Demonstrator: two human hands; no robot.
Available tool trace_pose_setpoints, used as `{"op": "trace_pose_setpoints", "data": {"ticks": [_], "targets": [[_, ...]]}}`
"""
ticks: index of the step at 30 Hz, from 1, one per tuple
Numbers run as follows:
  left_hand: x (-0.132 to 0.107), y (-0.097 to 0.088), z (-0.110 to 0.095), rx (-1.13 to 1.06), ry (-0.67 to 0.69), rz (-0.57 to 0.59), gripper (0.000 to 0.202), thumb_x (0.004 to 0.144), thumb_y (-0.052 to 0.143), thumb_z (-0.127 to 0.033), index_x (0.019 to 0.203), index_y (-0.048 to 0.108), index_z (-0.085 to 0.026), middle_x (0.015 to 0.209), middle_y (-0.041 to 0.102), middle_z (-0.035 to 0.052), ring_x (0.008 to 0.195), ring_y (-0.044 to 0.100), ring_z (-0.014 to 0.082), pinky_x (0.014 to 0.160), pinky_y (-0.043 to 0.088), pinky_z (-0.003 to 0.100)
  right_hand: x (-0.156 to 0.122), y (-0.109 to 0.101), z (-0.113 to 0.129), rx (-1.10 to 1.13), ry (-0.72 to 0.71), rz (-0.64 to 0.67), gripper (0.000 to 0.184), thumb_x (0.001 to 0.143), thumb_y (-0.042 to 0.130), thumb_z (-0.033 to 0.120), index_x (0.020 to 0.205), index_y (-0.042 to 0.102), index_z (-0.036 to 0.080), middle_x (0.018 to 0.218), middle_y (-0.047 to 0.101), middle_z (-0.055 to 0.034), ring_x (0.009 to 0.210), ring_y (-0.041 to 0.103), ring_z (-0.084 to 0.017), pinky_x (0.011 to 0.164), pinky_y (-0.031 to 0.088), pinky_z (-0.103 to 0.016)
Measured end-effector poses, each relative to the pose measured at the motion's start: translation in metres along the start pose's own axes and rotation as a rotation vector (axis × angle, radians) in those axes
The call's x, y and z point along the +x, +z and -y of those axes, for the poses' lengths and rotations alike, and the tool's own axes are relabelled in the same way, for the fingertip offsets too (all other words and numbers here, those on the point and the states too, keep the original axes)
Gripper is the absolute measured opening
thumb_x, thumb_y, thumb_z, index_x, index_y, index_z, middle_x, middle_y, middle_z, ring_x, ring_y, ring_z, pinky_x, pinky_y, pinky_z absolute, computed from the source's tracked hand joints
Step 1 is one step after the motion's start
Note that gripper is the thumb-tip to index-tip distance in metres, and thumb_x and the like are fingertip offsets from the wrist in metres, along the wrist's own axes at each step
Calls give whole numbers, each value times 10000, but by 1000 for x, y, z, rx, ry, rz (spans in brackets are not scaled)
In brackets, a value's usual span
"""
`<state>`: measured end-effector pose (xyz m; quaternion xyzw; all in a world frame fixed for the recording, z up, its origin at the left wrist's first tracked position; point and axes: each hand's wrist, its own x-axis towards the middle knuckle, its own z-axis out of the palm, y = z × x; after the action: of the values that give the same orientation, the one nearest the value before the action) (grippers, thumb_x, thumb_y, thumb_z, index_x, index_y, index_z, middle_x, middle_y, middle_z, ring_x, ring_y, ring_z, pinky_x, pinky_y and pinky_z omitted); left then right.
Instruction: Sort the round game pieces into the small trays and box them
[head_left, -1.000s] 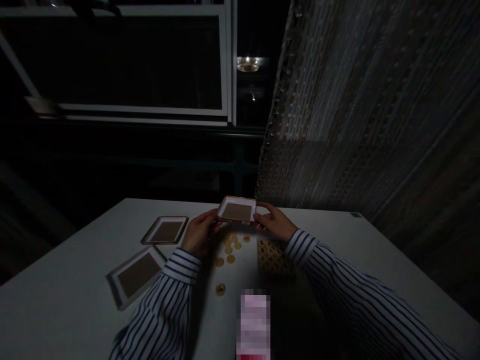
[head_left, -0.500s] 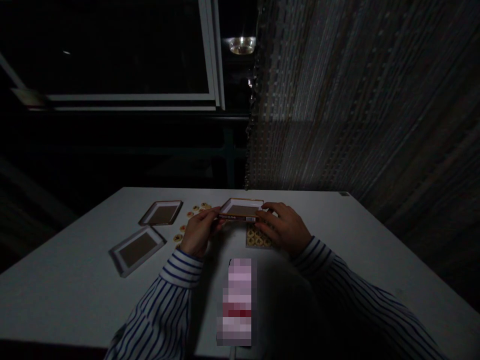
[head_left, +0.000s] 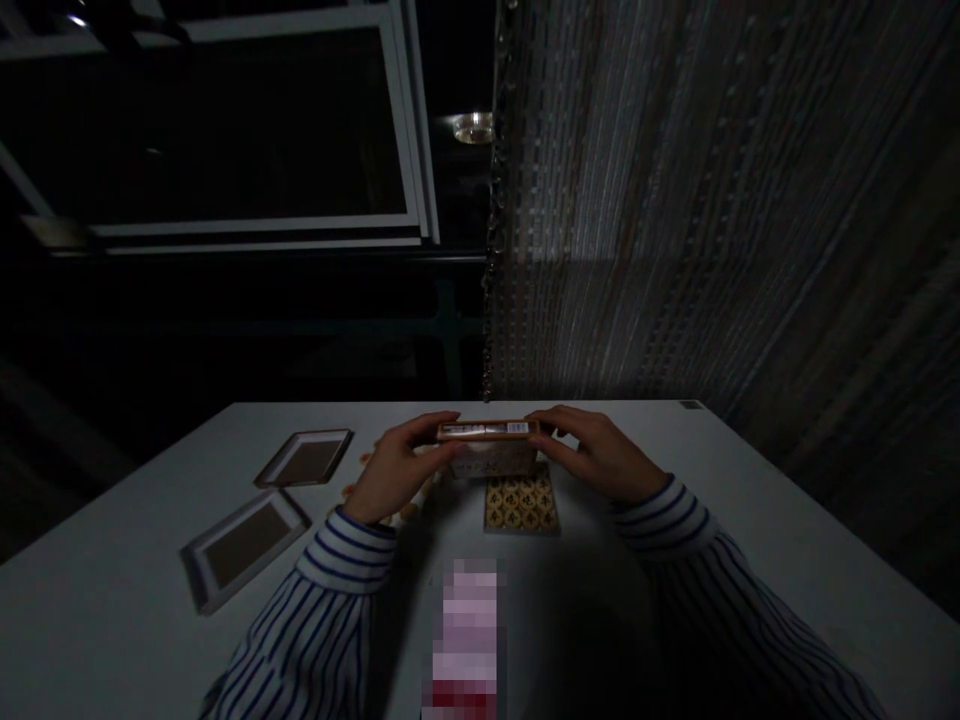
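My left hand [head_left: 394, 470] and my right hand [head_left: 600, 455] grip a shallow cardboard box lid [head_left: 491, 460] by its two ends. It is raised over the table and tilted, with its printed outer face turned partly toward me and a barcode on its side. Just below and nearer me, a small tray [head_left: 521, 531] lies on the table, filled with rows of round Chinese chess pieces [head_left: 529, 498]. Loose round pieces [head_left: 409, 511] are scattered beside my left hand, which partly hides them.
Two shallow open box parts lie at the left of the white table [head_left: 105, 590]: a brown-edged one [head_left: 304, 460] and a pale one [head_left: 244, 545]. A pixelated phone-like slab [head_left: 469, 630] lies in front of me. A string curtain [head_left: 622, 200] hangs behind the table.
The lid has been tipped over, so its inside no longer shows and its printed face does. My hands have moved slightly apart and off the tray, which is now more visible. The view has tilted up.
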<state>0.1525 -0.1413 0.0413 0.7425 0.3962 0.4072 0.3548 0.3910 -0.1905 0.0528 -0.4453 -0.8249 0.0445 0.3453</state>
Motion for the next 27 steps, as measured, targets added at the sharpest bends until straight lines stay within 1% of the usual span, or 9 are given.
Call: {"op": "trace_pose_setpoints", "data": {"ticks": [4,9,15,17,19,22,27], "targets": [[13,2,-2,12,37,33,366,658,624,-368,957,609,-156,916,666,49,849,598,192,790,477,331,1,-2,-6,37,49,-7,271,831,441,320,1024,570,180,916,623,-40,796,562,-128,640,436,-218],[27,6,6,-5,75,124,359,709,567,-385,980,600,-151,922,664,48,852,598,180,778,473,301,1,2,-15,51,130,-14,289,831,437,312,1056,566,185,945,634,-35,756,580,-124,627,437,-220],[32,7,9,1,87,199,332,753,513,-383,990,596,-167,934,659,29,873,588,170,782,457,273,3,8,-21,71,180,-21,284,824,444,315,1040,582,192,943,643,-35,758,586,-125,619,445,-220],[33,6,10,8,92,214,328,765,499,-380,992,594,-165,935,655,27,871,584,166,776,452,263,4,11,-22,98,219,-42,308,817,454,334,1059,571,186,942,644,-42,761,589,-130,628,455,-229],[34,4,12,10,89,205,324,766,496,-385,977,598,-161,920,654,30,857,584,167,755,453,258,4,13,-23,138,267,-66,358,800,479,352,1108,539,178,930,647,-49,776,592,-140,649,467,-247],[35,3,14,-15,62,171,335,764,492,-395,979,593,-159,915,652,37,850,581,173,737,456,266,5,16,-22,246,312,-58,421,768,528,364,1149,503,184,918,651,-50,799,597,-149,698,479,-275],[36,6,17,-25,9,162,389,760,476,-429,998,599,-147,891,654,54,828,584,186,718,459,286,7,19,-21,461,381,1,423,770,524,372,1149,510,185,883,658,-50,809,609,-163,723,497,-305]]}}
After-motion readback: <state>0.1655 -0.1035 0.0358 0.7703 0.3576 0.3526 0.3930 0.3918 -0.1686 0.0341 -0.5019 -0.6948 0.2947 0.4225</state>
